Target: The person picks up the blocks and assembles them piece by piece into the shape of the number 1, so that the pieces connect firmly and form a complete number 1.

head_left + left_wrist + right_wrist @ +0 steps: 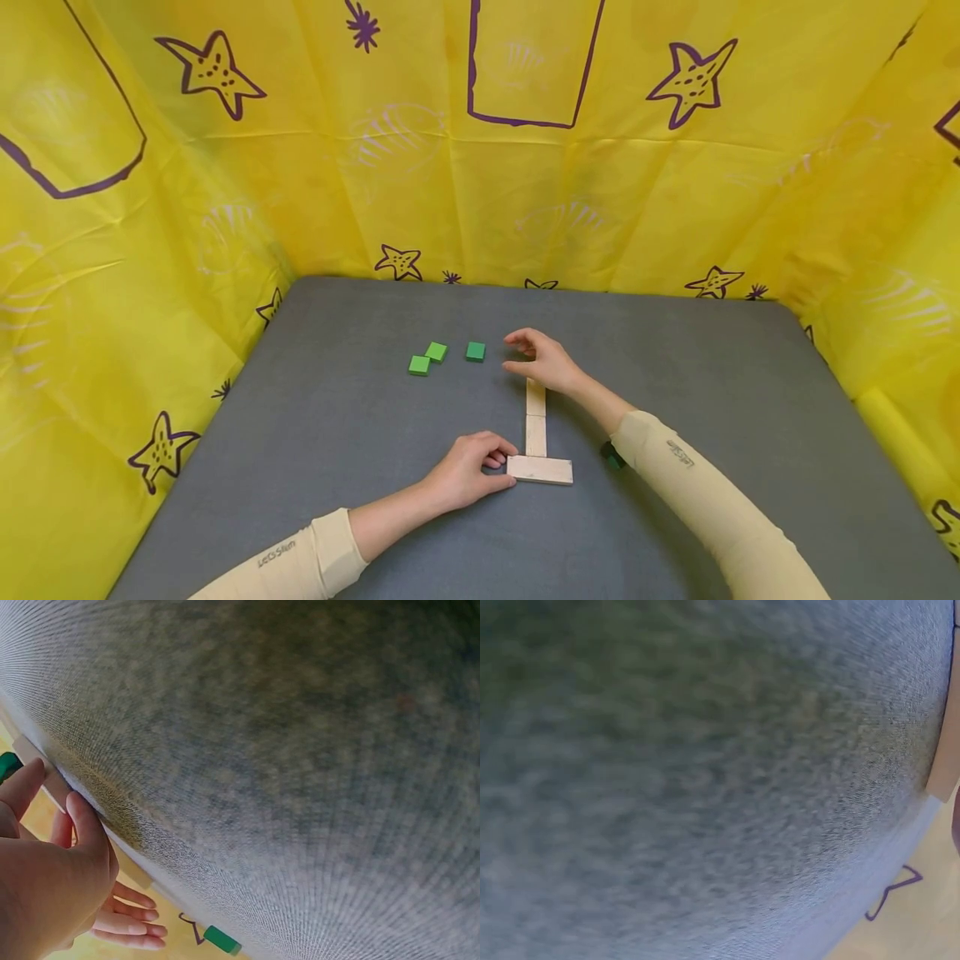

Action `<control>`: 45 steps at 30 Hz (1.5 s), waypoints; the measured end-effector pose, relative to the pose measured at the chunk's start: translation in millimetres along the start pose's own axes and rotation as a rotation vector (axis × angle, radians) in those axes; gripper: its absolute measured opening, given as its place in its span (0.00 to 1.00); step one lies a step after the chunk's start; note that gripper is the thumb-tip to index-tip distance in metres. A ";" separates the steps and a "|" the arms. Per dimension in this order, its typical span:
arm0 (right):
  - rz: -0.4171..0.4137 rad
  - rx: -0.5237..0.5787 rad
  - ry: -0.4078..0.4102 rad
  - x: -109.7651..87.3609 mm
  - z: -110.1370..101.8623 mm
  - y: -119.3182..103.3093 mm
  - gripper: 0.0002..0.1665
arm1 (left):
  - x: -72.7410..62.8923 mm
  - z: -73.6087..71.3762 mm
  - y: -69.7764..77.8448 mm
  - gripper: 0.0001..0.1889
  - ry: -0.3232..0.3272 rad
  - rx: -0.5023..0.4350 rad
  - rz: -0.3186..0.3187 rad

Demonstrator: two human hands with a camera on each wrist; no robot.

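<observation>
Left hand (468, 472) apparently pinches a wooden block (543, 470).

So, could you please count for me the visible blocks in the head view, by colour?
Plain wooden blocks: 3
Light green blocks: 2
Dark green blocks: 2, one partly hidden by the right sleeve
Total: 7 visible; the arm may hide more

Forearms (397, 510) slant inward; left hand (467, 471) set in pinch; right hand (550, 365) farther forward, thumb (517, 367) parted from fingers (523, 336).
</observation>
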State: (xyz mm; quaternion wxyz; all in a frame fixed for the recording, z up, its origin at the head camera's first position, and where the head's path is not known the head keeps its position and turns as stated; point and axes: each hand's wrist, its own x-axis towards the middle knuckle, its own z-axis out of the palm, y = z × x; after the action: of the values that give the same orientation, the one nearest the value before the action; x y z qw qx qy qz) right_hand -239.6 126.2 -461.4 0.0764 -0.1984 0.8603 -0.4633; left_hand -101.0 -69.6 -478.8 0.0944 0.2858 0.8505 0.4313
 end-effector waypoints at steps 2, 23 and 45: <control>0.000 -0.009 -0.006 2.7 0.9 -0.6 0.27 | -0.1 -0.1 0.2 0.14 0.000 -0.001 -0.002; -0.027 -0.098 -0.026 28.5 14.1 -6.3 0.27 | -0.1 0.1 0.0 0.14 0.003 0.002 0.014; -0.035 -0.211 -0.063 40.7 25.6 -5.3 0.24 | 0.1 -0.2 -1.7 0.14 0.002 0.004 0.014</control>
State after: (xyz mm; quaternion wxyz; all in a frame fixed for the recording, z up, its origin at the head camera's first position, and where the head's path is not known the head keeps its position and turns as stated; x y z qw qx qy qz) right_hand -267.1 87.2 -469.1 0.0743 -0.2347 0.8979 -0.3649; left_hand -101.8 -70.5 -480.0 0.0901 0.2916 0.8493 0.4307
